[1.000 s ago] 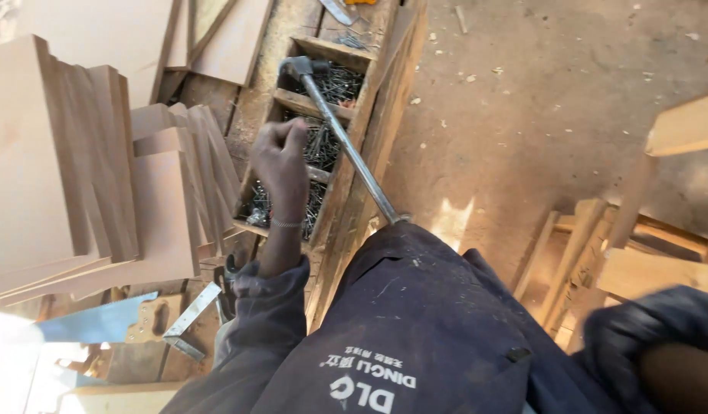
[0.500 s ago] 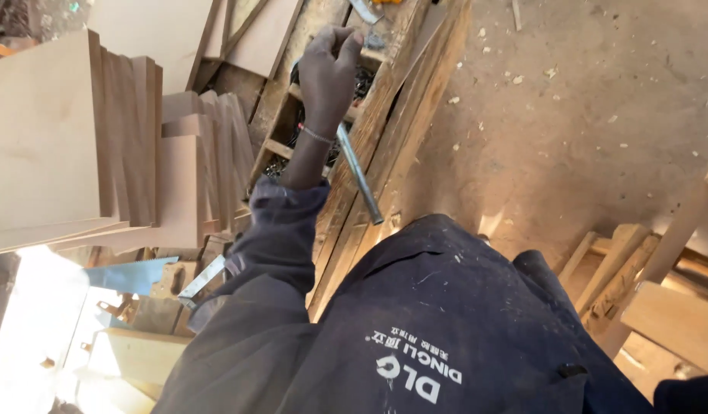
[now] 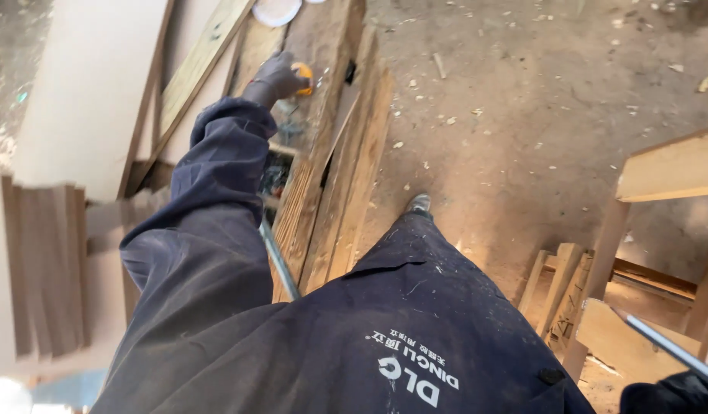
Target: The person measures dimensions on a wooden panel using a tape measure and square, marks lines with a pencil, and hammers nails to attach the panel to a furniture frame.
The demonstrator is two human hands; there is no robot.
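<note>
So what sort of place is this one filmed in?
Most likely a rough carpentry workshop: stacked wooden boards, long planks and a dirt floor strewn with wood chips.

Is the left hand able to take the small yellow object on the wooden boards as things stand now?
Probably yes. The gloved left hand is stretched far forward and its fingers already seem to touch the yellow object lying on the wooden boards. Nothing stands between them.
</note>
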